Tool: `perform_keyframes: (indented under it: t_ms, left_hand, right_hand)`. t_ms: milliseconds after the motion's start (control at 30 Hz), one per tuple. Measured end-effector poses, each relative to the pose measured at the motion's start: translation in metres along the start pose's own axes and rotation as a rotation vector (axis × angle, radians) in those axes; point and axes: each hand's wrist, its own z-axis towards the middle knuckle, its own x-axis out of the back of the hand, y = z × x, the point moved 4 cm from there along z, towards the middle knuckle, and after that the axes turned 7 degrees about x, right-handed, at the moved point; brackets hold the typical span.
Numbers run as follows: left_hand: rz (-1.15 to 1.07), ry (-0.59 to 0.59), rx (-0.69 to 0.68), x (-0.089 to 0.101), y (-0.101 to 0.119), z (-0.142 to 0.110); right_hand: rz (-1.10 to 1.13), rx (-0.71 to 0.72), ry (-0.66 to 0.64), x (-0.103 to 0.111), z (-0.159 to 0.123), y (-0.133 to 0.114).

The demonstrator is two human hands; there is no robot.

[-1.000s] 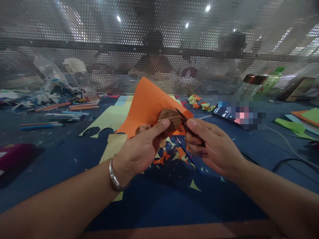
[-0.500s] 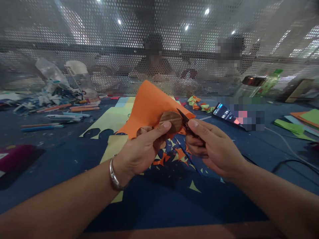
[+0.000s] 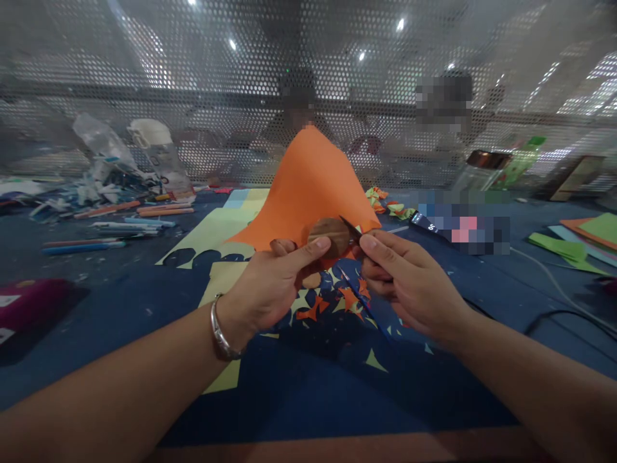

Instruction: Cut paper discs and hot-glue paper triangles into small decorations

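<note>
My left hand (image 3: 270, 280) is closed on an orange paper sheet (image 3: 311, 177), with the thumb pressing a round brown cardboard piece (image 3: 335, 233) flat against it. The sheet bends upward away from me. In my right hand (image 3: 412, 276) is a pair of small dark scissors (image 3: 351, 229). Their blades point up and left, at the right edge of the brown disc; the handles are hidden by my fingers. Beneath both hands lie orange scraps (image 3: 315, 308) and pale yellow scraps (image 3: 376, 361) of paper.
Pale green paper with round cut-outs (image 3: 202, 235) and a yellow sheet (image 3: 226, 373) lie to the left. Pens (image 3: 84, 246), a white-lidded bottle (image 3: 164, 154) and a purple case (image 3: 33, 305) stand farther left. A phone (image 3: 429, 225) and coloured paper (image 3: 569, 247) are on the right.
The orange sheet has risen and turned, its peak now higher and farther right. The scissors sit slightly lower beside the disc, and the right hand has shifted a little left.
</note>
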Motion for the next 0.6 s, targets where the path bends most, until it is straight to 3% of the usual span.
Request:
perform_keyframes:
  t_ms: [100,600]
  left_hand:
    - [-0.039,0.054,0.007,0.0029,-0.0012,0.0017]
    - [-0.003,0.095,-0.050,-0.0015,0.0043,0.0002]
  right_hand:
    - [-0.057,0.006,-0.014,0.0031,0.0007,0.0008]
    - [-0.244,0.049,-0.076,0.0101,0.0021,-0.0034]
